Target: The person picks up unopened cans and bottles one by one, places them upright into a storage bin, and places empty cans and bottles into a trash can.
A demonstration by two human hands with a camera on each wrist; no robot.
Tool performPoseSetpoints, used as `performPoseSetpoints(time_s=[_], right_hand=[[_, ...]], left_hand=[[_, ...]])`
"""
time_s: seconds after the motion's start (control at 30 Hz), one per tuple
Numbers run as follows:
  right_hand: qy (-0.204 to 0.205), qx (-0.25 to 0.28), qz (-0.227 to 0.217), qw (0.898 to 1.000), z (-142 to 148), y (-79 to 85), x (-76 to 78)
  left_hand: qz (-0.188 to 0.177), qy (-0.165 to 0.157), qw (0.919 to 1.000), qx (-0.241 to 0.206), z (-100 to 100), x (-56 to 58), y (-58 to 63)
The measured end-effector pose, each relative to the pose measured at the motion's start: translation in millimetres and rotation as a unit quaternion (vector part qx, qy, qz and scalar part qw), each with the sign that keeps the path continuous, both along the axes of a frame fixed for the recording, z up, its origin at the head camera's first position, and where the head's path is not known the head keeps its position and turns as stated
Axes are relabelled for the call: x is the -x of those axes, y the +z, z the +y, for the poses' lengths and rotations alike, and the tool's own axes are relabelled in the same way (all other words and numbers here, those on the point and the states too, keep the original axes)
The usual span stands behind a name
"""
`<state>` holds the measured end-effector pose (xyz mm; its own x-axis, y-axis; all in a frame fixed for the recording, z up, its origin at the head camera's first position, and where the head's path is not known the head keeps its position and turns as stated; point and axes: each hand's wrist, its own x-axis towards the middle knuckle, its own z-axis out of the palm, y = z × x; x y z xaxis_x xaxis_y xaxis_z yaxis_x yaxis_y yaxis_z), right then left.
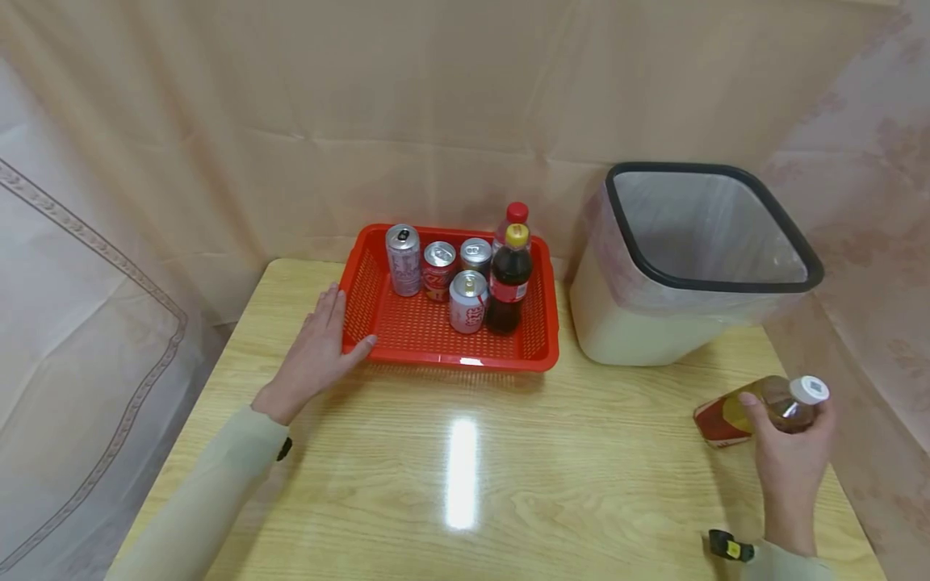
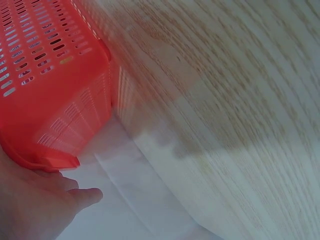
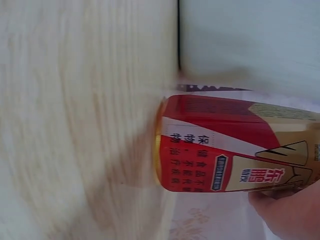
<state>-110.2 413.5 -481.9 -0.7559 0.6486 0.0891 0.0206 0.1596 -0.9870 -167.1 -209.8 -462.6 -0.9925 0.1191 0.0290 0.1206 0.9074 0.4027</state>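
Observation:
At the basket's left end, my left hand [image 1: 316, 347] rests with straight fingers along the side and the thumb over the front rim. The red plastic basket [image 1: 407, 355] holds several drink cans, among them a tall pale can [image 1: 404, 262] and a white-and-red can [image 1: 467, 305]. Beside them stand a cola bottle [image 1: 506, 294] with a yellow cap and another bottle with a red cap [image 1: 517, 212] partly behind it. Over at the right, my right hand [image 1: 795, 460] grips a drink bottle [image 3: 225, 145] with a red-and-gold label and white cap. It is tilted, its base close over the table.
A cream trash bin [image 1: 632, 331] with a black rim and a clear liner stands right of the basket. The wooden table [image 1: 581, 484] carries everything. Beige cloth [image 1: 465, 105] hangs behind, with patterned cloth [image 1: 886, 323] along the right side.

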Motion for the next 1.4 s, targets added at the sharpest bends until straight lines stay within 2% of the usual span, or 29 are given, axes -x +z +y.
performPoseSetpoints(time_s=[0.13,0.27,0.43,0.57,0.77,0.9,1.2,1.33,1.4], right_hand=[[0.005,0.002,0.006,1.0,1.3,-4.9,1.9],[0.015,0.038,0.031,0.999,3.9,-9.0,3.7],[0.022,0.063,0.025,0.997,6.3,-9.8,5.5],[0.005,0.076,0.019,0.997,5.4,-10.6,6.9],[-0.019,0.048,-0.046,0.998,5.5,-11.2,8.4],[-0.018,0.013,-0.063,0.998,5.3,-11.6,10.2],[-0.011,0.01,-0.046,0.999,-3.1,-7.2,8.6],[-0.01,0.013,-0.022,1.0,-8.8,-1.8,2.7],[-0.01,0.016,0.005,1.0,-12.1,1.8,-0.1]], left_hand=[[-0.002,0.0,1.0,-0.002,0.8,0.1,0.2],[-0.001,0.0,1.0,-0.002,1.5,0.6,-0.1],[0.002,-0.001,1.0,-0.003,1.7,1.7,0.5],[0.002,0.0,1.0,-0.005,1.7,2.0,0.5],[-0.002,0.0,1.0,-0.005,1.3,1.7,0.0],[-0.003,0.0,1.0,-0.009,1.1,1.6,-0.6],[-0.006,0.002,0.9999,-0.011,0.8,1.2,-1.8],[-0.006,0.003,0.9999,-0.008,0.8,0.9,-1.9],[-0.006,0.003,0.9999,-0.009,0.6,0.8,-1.7]])
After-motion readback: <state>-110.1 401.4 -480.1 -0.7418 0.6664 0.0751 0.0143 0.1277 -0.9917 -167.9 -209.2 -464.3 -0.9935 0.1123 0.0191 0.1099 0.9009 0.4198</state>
